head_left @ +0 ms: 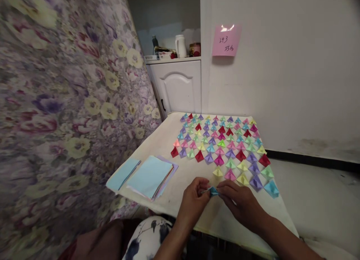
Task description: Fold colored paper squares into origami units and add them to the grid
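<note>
Both my hands meet over the near edge of a small cream table (pixel 168 140). My left hand (pixel 194 200) and my right hand (pixel 239 202) pinch a small blue folded paper (pixel 213 190) between their fingertips. Just beyond them lie rows of several small folded paper shapes (pixel 222 144) in red, purple, green, yellow, pink and blue, spread across the table's far and right part. A stack of coloured paper sheets (pixel 150 176), light blue on top, rests at the table's left, with a separate light blue sheet (pixel 123 174) beside it.
A flowered cloth (pixel 62 102) hangs close on the left. A white wall with a pink note (pixel 226 40) rises behind the table. A white cabinet (pixel 177 85) with a jug and jars stands at the back. White floor lies to the right.
</note>
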